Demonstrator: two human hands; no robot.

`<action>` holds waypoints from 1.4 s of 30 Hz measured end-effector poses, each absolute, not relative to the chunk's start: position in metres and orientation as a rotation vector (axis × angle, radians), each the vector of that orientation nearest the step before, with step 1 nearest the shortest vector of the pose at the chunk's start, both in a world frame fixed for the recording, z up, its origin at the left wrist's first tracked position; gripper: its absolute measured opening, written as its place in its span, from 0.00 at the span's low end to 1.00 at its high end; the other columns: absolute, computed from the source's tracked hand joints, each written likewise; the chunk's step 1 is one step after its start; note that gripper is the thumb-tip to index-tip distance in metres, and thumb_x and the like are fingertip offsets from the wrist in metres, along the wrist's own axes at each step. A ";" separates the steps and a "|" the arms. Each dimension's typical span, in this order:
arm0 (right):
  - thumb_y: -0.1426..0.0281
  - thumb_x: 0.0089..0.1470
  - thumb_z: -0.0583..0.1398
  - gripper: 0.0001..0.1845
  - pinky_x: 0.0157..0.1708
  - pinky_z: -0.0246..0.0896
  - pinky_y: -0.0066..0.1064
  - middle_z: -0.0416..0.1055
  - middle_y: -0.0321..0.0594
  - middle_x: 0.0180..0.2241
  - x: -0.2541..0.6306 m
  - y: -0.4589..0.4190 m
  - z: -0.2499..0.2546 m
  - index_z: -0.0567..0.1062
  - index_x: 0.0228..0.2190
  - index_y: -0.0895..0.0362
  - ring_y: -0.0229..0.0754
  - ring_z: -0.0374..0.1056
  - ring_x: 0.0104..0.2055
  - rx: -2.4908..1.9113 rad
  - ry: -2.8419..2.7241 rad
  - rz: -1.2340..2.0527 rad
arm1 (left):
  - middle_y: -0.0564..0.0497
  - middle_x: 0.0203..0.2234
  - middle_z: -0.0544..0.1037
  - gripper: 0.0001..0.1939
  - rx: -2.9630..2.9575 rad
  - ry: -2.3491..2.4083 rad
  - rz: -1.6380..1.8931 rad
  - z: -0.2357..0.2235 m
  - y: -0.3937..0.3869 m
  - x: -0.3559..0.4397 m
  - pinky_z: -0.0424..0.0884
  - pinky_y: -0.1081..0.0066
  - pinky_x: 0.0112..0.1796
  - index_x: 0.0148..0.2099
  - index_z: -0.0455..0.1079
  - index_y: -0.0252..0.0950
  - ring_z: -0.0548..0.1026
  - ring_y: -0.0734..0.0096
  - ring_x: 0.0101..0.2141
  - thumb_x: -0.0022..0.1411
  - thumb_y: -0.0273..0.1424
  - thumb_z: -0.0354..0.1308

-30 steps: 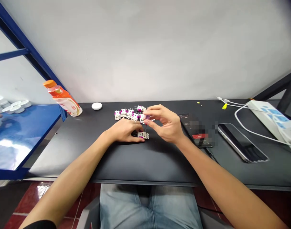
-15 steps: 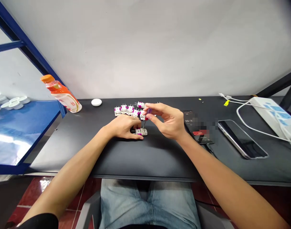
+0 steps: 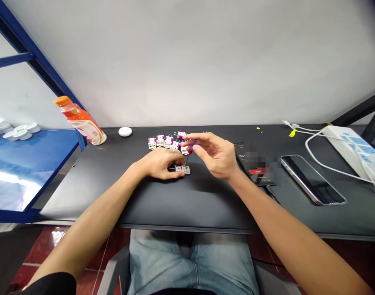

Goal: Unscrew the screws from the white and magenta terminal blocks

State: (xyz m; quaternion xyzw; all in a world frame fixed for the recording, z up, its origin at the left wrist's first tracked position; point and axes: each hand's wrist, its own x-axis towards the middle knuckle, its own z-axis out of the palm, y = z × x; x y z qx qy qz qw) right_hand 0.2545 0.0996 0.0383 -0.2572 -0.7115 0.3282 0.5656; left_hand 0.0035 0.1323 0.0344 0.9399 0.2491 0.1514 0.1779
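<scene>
My left fingers [image 3: 176,175] pinch a white part [image 3: 185,169] on the table [image 3: 187,205] — my right fingers [image 3: 203,153] loosely grip a screwdriver [image 3: 192,145], shaft down.

Faded blue jeans [image 3: 163,262], a black sleeve [image 3: 54,283], a thin ring [image 3: 173,150]

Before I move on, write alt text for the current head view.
The left hand holds a small white and purple part on a black desk while the right hand holds a screwdriver-like tool over it. Similar parts lie behind; a phone lies right.
</scene>
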 end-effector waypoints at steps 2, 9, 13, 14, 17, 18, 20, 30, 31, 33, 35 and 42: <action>0.63 0.73 0.71 0.11 0.55 0.90 0.42 0.89 0.43 0.55 0.254 0.101 0.038 0.90 0.54 0.45 0.48 0.88 0.55 -0.580 -1.693 0.710 | 0.50 0.36 0.86 0.15 2.636 0.714 0.426 0.034 0.133 0.004 0.70 0.68 0.36 0.46 0.79 0.39 0.78 0.68 0.31 0.73 0.46 0.67; 0.64 0.75 0.69 0.16 0.59 0.89 0.44 0.90 0.41 0.51 0.254 0.100 0.038 0.89 0.61 0.44 0.45 0.88 0.51 -0.568 -1.693 0.761 | 0.51 0.33 0.84 0.15 2.618 0.740 0.422 0.033 0.134 0.003 0.70 0.69 0.34 0.46 0.81 0.39 0.78 0.68 0.30 0.71 0.46 0.69; 0.65 0.72 0.72 0.12 0.57 0.89 0.42 0.89 0.42 0.54 0.255 0.102 0.038 0.91 0.54 0.44 0.48 0.87 0.57 -0.539 -1.713 0.691 | 0.51 0.33 0.84 0.15 2.591 0.720 0.462 0.033 0.134 0.003 0.70 0.69 0.34 0.45 0.80 0.39 0.77 0.69 0.29 0.72 0.46 0.69; 0.65 0.70 0.74 0.11 0.54 0.89 0.42 0.89 0.42 0.53 0.255 0.102 0.037 0.92 0.52 0.44 0.48 0.87 0.55 -0.547 -1.716 0.632 | 0.51 0.33 0.84 0.15 2.578 0.714 0.471 0.033 0.134 0.003 0.70 0.69 0.34 0.45 0.80 0.39 0.77 0.70 0.29 0.72 0.46 0.69; 0.67 0.69 0.75 0.13 0.49 0.90 0.40 0.91 0.40 0.48 0.256 0.103 0.036 0.92 0.53 0.44 0.46 0.88 0.48 -0.568 -1.720 0.585 | 0.52 0.32 0.83 0.16 2.549 0.710 0.477 0.032 0.134 0.003 0.69 0.69 0.34 0.45 0.80 0.39 0.77 0.70 0.29 0.71 0.47 0.70; 0.68 0.70 0.73 0.14 0.50 0.90 0.40 0.92 0.40 0.48 0.256 0.102 0.036 0.92 0.55 0.45 0.46 0.89 0.47 -0.568 -1.726 0.620 | 0.52 0.32 0.83 0.16 2.545 0.717 0.474 0.032 0.135 0.003 0.69 0.69 0.34 0.45 0.80 0.39 0.77 0.69 0.30 0.71 0.47 0.70; 0.70 0.73 0.70 0.16 0.54 0.90 0.40 0.92 0.41 0.50 0.257 0.100 0.038 0.90 0.58 0.46 0.45 0.90 0.47 -0.562 -1.748 0.698 | 0.52 0.31 0.82 0.15 2.544 0.730 0.472 0.031 0.135 0.003 0.69 0.69 0.34 0.44 0.80 0.39 0.77 0.69 0.30 0.70 0.46 0.71; 0.73 0.68 0.74 0.15 0.50 0.89 0.39 0.93 0.37 0.46 0.256 0.102 0.039 0.93 0.52 0.44 0.46 0.90 0.45 -0.543 -1.747 0.447 | 0.51 0.34 0.84 0.14 2.536 0.691 0.481 0.030 0.135 0.004 0.69 0.69 0.35 0.44 0.79 0.39 0.77 0.70 0.30 0.71 0.45 0.69; 0.74 0.70 0.73 0.16 0.52 0.90 0.39 0.93 0.37 0.47 0.256 0.101 0.038 0.92 0.54 0.44 0.45 0.90 0.45 -0.547 -1.749 0.519 | 0.52 0.33 0.84 0.14 2.536 0.684 0.491 0.030 0.136 0.004 0.69 0.69 0.35 0.44 0.79 0.39 0.77 0.70 0.30 0.71 0.45 0.69; 0.73 0.73 0.69 0.17 0.54 0.90 0.37 0.92 0.38 0.49 0.257 0.099 0.038 0.90 0.57 0.45 0.44 0.90 0.47 -0.527 -1.755 0.675 | 0.52 0.32 0.83 0.14 2.538 0.679 0.510 0.030 0.136 0.004 0.69 0.69 0.35 0.44 0.79 0.39 0.77 0.70 0.30 0.71 0.45 0.69; 0.73 0.75 0.67 0.17 0.54 0.89 0.36 0.91 0.39 0.49 0.257 0.098 0.039 0.89 0.58 0.45 0.43 0.89 0.48 -0.485 -1.765 0.764 | 0.52 0.32 0.83 0.14 2.538 0.687 0.511 0.029 0.136 0.003 0.69 0.69 0.35 0.44 0.80 0.39 0.77 0.70 0.30 0.70 0.45 0.70; 0.71 0.68 0.75 0.17 0.48 0.88 0.37 0.89 0.38 0.45 0.256 0.104 0.039 0.92 0.54 0.40 0.44 0.86 0.46 -0.519 -1.685 0.570 | 0.52 0.33 0.83 0.15 2.522 0.708 0.460 0.027 0.137 0.001 0.70 0.69 0.36 0.46 0.80 0.39 0.77 0.70 0.31 0.71 0.45 0.70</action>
